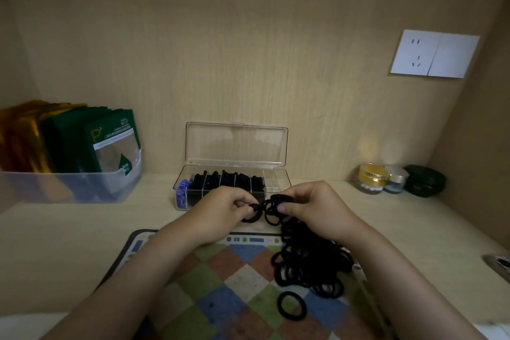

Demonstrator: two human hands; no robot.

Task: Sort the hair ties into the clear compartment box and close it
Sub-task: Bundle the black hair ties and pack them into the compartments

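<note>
The black hair ties [309,259], both those in the grip and those heaped just below it, look like matt, fuzzy cloth. Just beyond the grip, the compartment box [234,146] is clear, glossy plastic. Underneath, the desk [69,243] shows pale matt wood grain, and the chequered mat [234,279] looks speckled and rough.

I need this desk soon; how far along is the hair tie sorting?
Done: most compartments of the clear compartment box hold sorted ties. In hand: left hand and right hand pinch black hair ties. Left: the pile on the mat, then shutting the open lid.
</note>
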